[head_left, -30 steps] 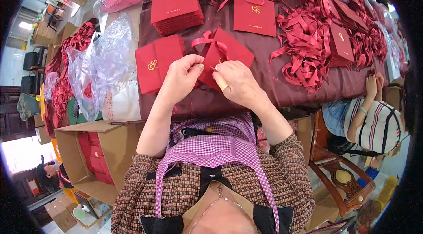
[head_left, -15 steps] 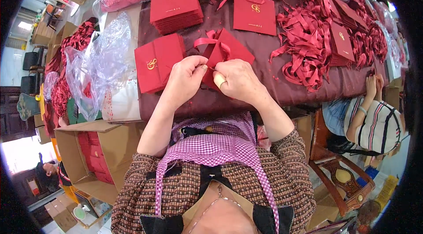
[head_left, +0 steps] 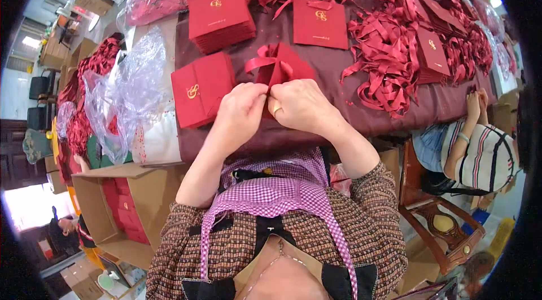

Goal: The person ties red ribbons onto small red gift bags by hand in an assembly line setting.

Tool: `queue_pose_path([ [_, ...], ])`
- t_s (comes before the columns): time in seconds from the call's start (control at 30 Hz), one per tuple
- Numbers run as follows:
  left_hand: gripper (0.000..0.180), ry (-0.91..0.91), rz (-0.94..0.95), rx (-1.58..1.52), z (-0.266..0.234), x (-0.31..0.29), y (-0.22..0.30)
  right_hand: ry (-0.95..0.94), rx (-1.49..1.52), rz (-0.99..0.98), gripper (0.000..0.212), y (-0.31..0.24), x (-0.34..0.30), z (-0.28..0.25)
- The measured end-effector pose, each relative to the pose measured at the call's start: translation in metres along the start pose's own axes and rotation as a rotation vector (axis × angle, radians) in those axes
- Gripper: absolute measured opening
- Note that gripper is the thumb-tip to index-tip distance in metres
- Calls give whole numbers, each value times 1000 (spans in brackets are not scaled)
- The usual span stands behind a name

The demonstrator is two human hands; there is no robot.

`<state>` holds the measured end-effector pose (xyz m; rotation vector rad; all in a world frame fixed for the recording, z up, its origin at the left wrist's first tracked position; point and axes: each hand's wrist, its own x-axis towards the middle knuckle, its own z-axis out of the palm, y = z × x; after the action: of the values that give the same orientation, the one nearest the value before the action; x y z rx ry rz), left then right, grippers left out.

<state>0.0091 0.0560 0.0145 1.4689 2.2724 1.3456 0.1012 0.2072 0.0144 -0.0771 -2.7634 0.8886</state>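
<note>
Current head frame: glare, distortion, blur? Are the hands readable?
Head view: fisheye bends the tablecloth edge, corners go black; head view: bright patch at far left blown out, glare on the clear plastic; head view: left hand and right hand well lit, readable, but closed fingers hide what they pinch at the red bag.
</note>
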Motion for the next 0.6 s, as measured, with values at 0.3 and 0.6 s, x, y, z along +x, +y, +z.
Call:
queue_pose_path([
  [0.3,12,-190,51,-170,-12,2,-11,-106,140,-101,18,6,-13,-14],
  [0.6,8,-207,141,-179,-8,2,-2,-30,14,-128,20,-1,-20,-57],
])
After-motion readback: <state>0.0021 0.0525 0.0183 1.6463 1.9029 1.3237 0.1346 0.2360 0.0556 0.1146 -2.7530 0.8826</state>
